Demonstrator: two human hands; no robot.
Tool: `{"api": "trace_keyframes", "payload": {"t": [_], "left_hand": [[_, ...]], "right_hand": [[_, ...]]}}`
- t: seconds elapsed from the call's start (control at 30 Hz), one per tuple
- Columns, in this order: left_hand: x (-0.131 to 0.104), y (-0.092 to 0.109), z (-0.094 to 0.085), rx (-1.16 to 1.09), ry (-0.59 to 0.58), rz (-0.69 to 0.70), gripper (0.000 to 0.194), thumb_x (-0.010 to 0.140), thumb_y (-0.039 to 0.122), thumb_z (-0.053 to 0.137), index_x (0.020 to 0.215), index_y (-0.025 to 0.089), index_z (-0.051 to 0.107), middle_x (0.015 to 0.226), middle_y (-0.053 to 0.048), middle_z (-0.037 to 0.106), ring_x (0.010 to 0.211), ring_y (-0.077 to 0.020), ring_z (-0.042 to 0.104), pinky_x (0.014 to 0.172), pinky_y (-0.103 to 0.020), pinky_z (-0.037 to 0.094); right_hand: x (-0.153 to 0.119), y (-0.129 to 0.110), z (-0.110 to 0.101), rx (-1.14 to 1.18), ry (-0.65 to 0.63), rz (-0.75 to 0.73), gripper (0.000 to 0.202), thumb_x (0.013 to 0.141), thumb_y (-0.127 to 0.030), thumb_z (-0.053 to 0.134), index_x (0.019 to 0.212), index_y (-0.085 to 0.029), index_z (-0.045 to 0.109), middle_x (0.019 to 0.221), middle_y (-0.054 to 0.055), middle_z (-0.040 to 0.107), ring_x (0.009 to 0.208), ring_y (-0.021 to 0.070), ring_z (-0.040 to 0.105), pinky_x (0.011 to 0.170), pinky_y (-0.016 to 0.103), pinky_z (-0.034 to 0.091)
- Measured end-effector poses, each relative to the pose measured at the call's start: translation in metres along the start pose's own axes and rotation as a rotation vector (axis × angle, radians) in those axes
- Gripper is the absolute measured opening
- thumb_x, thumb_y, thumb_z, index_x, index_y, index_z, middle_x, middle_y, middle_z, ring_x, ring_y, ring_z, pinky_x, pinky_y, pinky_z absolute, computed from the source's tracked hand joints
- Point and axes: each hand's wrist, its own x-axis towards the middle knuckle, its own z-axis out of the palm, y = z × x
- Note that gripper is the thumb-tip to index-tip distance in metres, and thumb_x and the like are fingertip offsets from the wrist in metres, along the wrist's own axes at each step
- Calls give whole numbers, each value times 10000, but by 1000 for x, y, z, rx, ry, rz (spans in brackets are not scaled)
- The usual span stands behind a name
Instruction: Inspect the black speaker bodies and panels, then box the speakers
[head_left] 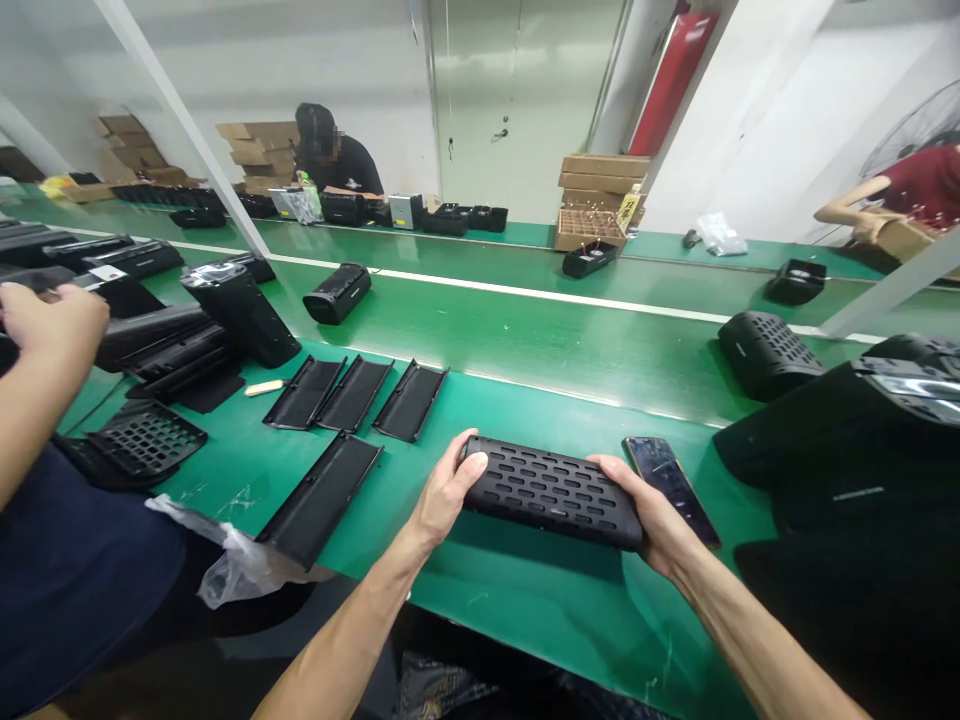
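Note:
Between my two hands is a black speaker housing [555, 488] with a slotted grille face turned up toward me, held just over the green bench [517, 590]. My left hand [448, 492] grips its left end, thumb on the upper face. At the opposite end, my right hand [651, 510] is wrapped round the right side, its fingers mostly hidden beneath. A smartphone [670, 485] lies just beyond my right hand. Left of the housing lie several dark curved panels, among them a near one [322, 498] and a smaller one [411, 400].
Large black speaker housings [847, 450] stand close on the right. A co-worker's hand [52, 320] works at the left beside stacked housings. Behind the bench, a green conveyor belt [480, 325] carries a black speaker [337, 293]. A plastic bag [244, 560] hangs at the front edge.

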Motion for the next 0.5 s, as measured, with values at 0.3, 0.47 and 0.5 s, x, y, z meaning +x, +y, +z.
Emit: {"api": "trace_keyframes", "payload": {"t": [0.3,0.47,0.5], "left_hand": [[2,-3,-10,-2,-108,-6,987,871,709,696,1601,135,362,1604,-160,453,1481,-339,447,1252,-445,345],[17,8,-12,-103,-70,-64,956,867,708,700,1568,125,411,1509,-164,560,1442,-327,500,1201,-414,409],[20,8,-11,-143,-40,-58,967,870,734,677,1578,138,400,1523,-160,548,1444,-324,498,1177,-404,433]], "right_hand": [[-32,25,-3,-59,-99,-156,894,768,-606,794,1510,-321,386,1496,120,546,1183,335,675,914,505,619],[-23,21,-3,-208,-64,-260,545,750,-674,781,1183,-369,654,1276,22,673,1166,300,659,1036,416,561],[-18,16,-1,-220,-59,-265,546,755,-680,779,1179,-358,657,1209,28,686,1037,267,682,892,374,606]]}}
